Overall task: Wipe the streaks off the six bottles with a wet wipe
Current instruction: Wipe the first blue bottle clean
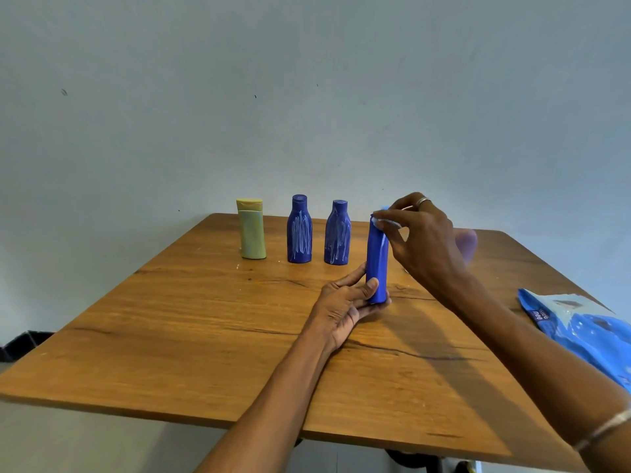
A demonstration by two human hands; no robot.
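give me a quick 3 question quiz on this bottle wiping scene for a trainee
1. True or false: the two dark blue bottles standing at the back of the wooden table still carry white streaks.
2. Which hand steadies the base of the blue bottle being cleaned? A) left hand B) right hand C) neither
3. Fill in: the right hand presses a ____ against the top of that bottle.

Key
1. True; both show white scribbles down their fronts.
2. A; the left hand grips the bottom while the right works at the top.
3. Wet wipe.
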